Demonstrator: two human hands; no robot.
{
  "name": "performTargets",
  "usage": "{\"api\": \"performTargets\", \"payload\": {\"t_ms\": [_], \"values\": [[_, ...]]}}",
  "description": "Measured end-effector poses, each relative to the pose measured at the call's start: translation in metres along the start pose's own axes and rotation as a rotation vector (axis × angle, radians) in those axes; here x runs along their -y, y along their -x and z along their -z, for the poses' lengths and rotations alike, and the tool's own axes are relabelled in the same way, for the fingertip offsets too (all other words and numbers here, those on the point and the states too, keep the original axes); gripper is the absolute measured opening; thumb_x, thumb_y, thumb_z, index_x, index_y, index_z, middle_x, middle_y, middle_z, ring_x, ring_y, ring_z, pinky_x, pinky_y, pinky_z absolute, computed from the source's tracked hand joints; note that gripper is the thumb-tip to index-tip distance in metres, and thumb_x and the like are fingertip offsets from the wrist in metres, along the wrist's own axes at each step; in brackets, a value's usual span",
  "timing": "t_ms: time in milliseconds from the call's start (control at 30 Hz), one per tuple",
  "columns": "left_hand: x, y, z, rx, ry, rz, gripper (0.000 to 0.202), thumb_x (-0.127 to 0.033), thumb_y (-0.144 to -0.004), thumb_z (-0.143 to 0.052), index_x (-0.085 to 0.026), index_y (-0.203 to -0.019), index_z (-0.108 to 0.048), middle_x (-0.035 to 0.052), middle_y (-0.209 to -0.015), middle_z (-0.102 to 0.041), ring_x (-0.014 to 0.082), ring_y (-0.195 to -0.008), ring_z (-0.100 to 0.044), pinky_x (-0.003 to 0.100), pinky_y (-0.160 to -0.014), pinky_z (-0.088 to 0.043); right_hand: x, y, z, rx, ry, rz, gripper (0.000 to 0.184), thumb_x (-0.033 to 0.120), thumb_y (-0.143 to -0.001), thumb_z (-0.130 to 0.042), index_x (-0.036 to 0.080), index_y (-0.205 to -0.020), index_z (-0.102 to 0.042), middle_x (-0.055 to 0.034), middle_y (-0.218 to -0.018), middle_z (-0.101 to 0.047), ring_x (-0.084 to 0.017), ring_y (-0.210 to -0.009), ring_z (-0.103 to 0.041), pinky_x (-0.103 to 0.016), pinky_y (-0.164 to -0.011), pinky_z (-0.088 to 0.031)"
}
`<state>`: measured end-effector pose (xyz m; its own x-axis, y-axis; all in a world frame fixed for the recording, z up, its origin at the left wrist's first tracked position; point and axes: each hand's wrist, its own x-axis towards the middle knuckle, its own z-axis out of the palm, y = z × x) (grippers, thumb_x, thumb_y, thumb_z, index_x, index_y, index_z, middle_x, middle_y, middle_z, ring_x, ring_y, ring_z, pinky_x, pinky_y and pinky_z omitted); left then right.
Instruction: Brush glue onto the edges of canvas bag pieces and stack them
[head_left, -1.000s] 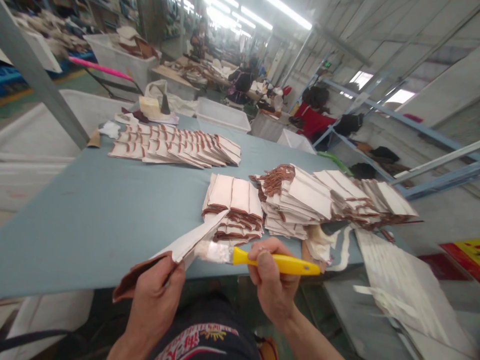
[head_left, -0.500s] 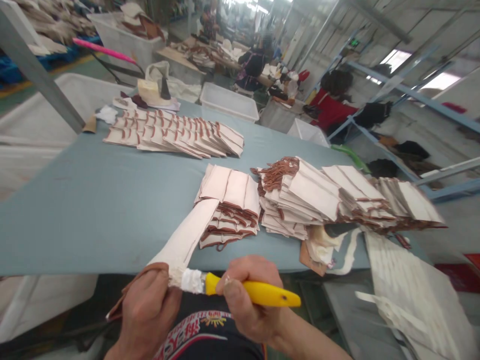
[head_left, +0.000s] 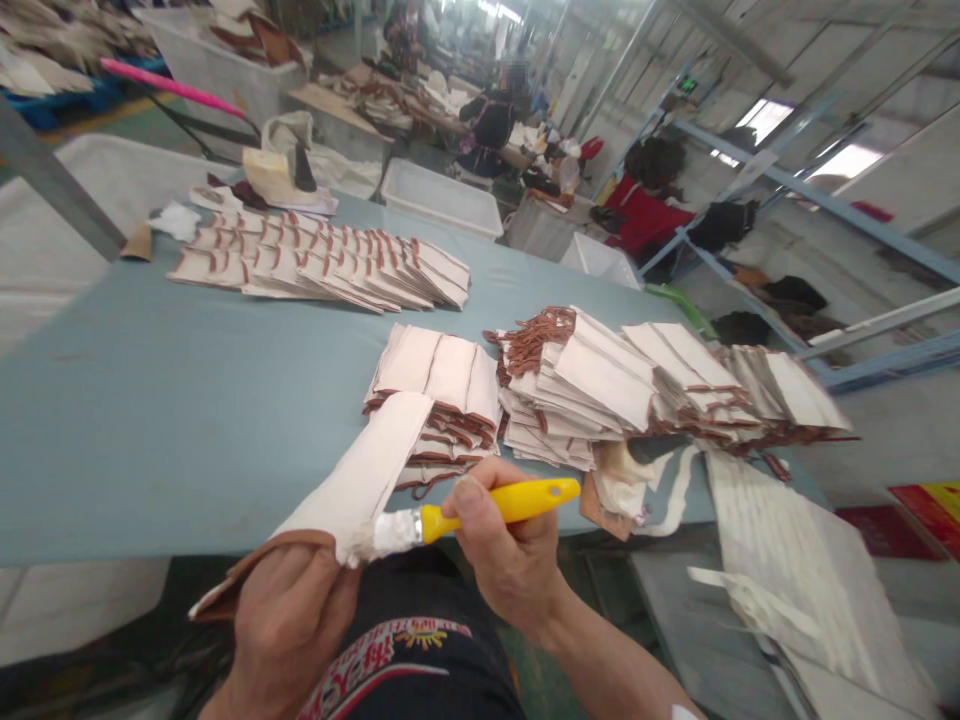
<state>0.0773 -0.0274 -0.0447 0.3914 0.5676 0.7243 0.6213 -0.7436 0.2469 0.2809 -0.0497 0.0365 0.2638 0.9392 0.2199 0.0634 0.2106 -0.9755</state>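
Observation:
My left hand point(head_left: 289, 612) is closed on a long white piece with a brown underside point(head_left: 367, 478), holding it by its near end above the table edge. My right hand point(head_left: 504, 555) grips a brush with a yellow handle point(head_left: 501, 503). Its white bristles point(head_left: 364, 541) rest on the near end of the piece, right beside my left fingers. Just beyond the piece lies a small stack of similar white and brown pieces point(head_left: 439, 398).
A grey-blue table point(head_left: 165, 420) carries a fanned row of pieces point(head_left: 322, 268) at the back and larger stacks point(head_left: 660, 390) on the right. White sheets point(head_left: 795, 570) lie lower right. White bins point(head_left: 442, 198) and other people sit behind.
The piece has turned from edge-on to flat and face up. The brush slid from mid-piece down to its near end by my left hand, and the handle now tilts upward.

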Motion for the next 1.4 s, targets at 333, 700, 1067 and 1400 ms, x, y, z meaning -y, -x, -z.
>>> {"api": "performTargets", "payload": {"t_ms": [333,700,1067,1400], "values": [[-0.008,0.001,0.002,-0.029,0.014,-0.028,0.022,-0.006,-0.096,-0.058,-0.023,-0.081,-0.06,0.0002,-0.059,-0.063,0.021,-0.051,-0.061,0.034,-0.056,-0.045,0.002,-0.021,0.004,-0.181,0.425,0.269,0.035,0.035,-0.101,-0.067,0.024,-0.067,-0.061,0.0039,-0.053,-0.061,-0.012,-0.045,-0.054,-0.025,-0.046,-0.043],[-0.004,0.014,-0.002,-0.033,0.091,0.067,0.027,-0.007,-0.097,-0.051,-0.025,-0.081,-0.064,0.0007,-0.062,-0.066,0.019,-0.053,-0.061,0.031,-0.056,-0.048,0.013,0.025,-0.023,0.159,0.508,0.532,0.018,0.021,-0.096,-0.066,0.029,-0.082,-0.059,0.0068,-0.057,-0.065,-0.012,-0.043,-0.055,-0.027,-0.052,-0.048],[0.002,-0.015,0.011,0.121,0.467,0.901,0.027,-0.047,-0.086,-0.063,-0.026,-0.072,-0.073,-0.0019,-0.06,-0.07,0.0202,-0.053,-0.065,0.027,-0.054,-0.051,-0.024,-0.038,-0.025,-0.233,-0.033,0.013,0.057,0.069,-0.092,-0.07,0.022,-0.065,-0.056,0.0096,-0.045,-0.039,-0.007,-0.039,-0.034,-0.019,-0.037,-0.029],[0.012,-0.027,0.032,0.168,1.13,1.518,0.052,-0.06,-0.057,-0.094,-0.026,-0.095,-0.082,0.0012,-0.068,-0.075,0.0294,-0.073,-0.074,0.036,-0.064,-0.063,-0.01,-0.032,-0.047,-0.123,-0.195,0.083,0.054,0.068,-0.094,-0.071,0.021,-0.069,-0.058,0.0089,-0.047,-0.044,-0.006,-0.038,-0.032,-0.019,-0.036,-0.03]]}}
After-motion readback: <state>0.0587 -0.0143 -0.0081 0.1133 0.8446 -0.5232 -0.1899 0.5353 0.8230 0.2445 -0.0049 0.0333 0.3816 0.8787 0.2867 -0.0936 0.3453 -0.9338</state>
